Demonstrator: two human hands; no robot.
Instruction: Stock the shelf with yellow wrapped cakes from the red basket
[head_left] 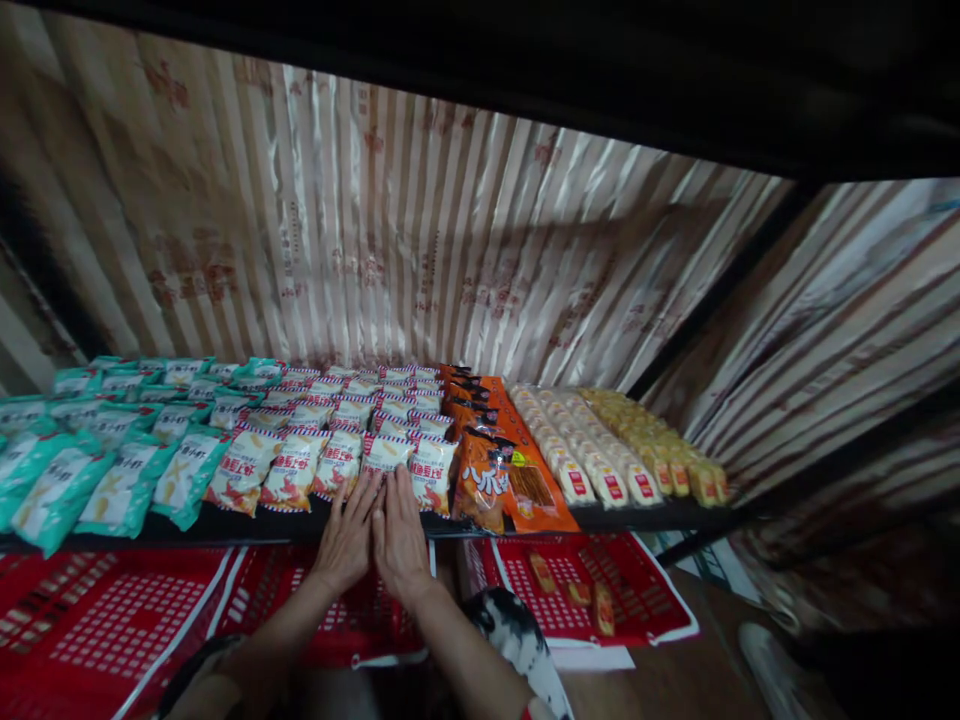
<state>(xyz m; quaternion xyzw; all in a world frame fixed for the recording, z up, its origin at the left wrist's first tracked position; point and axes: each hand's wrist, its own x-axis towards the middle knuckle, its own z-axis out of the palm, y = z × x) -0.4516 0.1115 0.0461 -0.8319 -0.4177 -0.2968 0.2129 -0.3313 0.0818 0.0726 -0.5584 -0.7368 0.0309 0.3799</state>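
At the left end of the black shelf (289,525), green packets (120,480) stand in rows, and below them is a red basket (139,625). Next to the green ones come the white-and-red packets (292,460). Here the left hand (349,540) is flat, its fingers straight and nearly together; the right hand (399,540) is close beside it, in the same flat form. Both hands are at one packet of the front row (386,455), with the fingertips against its lower part; they pinch nothing, and how strongly they press I cannot tell. Under the forearms there is a middle basket (349,625), also red, partly hidden. Further to the right are orange packets (529,480), then white packs with red labels (574,450) and yellow packs (664,450). The right basket (641,590), below the shelf, contains three small packs (579,593), lying apart from each other
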